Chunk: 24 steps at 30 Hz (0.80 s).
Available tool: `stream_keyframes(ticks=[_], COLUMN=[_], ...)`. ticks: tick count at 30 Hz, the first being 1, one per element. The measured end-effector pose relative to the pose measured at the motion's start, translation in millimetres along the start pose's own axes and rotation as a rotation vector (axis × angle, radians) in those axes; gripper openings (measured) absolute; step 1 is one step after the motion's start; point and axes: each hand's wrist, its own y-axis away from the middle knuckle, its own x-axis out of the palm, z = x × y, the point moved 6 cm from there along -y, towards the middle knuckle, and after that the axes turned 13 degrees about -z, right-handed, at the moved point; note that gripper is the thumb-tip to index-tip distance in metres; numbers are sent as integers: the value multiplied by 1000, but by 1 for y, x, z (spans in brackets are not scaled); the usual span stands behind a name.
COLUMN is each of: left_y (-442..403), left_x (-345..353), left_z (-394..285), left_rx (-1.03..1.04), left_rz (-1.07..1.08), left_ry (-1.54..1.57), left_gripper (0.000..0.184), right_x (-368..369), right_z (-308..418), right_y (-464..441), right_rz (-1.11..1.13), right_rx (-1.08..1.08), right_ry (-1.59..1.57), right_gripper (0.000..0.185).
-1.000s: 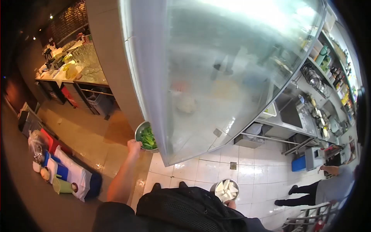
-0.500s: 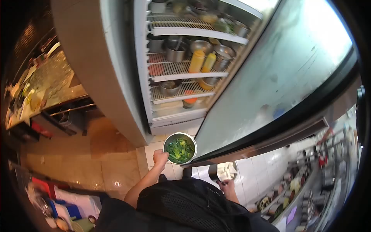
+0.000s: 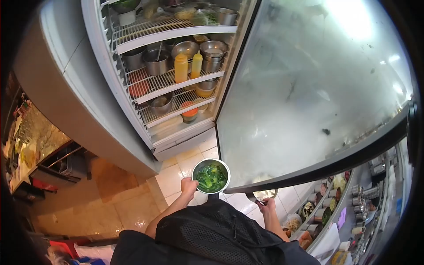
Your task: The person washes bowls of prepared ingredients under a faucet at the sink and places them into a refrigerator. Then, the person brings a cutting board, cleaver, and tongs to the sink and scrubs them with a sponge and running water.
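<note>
Gripped by its rim in my left hand (image 3: 189, 185) is a round metal pot of leafy greens (image 3: 211, 176), held level in front of me. My right hand (image 3: 266, 204) is closed on the edge of a second metal pot (image 3: 257, 197) with white pieces (image 3: 265, 194) inside, partly hidden under the fridge door. The glass door (image 3: 304, 101) stands open above and beyond both pots. Inside the fridge, a middle shelf (image 3: 176, 86) carries metal pots and a yellow squeeze bottle (image 3: 181, 67) beside a slimmer one (image 3: 197, 64).
A pillar (image 3: 88, 97) stands left of the fridge. Behind it at the far left is a counter (image 3: 39, 132) crowded with glasses. Along the right runs a steel counter with food containers (image 3: 324, 215). Bags (image 3: 95, 251) lie at the lower left.
The view has turned right and the fridge interior has come into sight past the door. The greens pot has come nearer the middle, while the other pot has slipped partly behind the door.
</note>
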Motion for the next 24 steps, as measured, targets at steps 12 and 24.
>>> stream_keyframes(ticks=[12,24], left_y=[2,-29], left_x=[9,-46], left_z=[-32,-9], left_rx=[-139,-267], left_rz=[-156,-521], left_ry=[217,510], left_gripper=[9,14], right_x=[-29,-110], right_z=[74,52], right_y=[-87,-109], right_rz=[-95,-159], right_rx=[-21,-21], right_ry=[-188,9], right_gripper=[24,50])
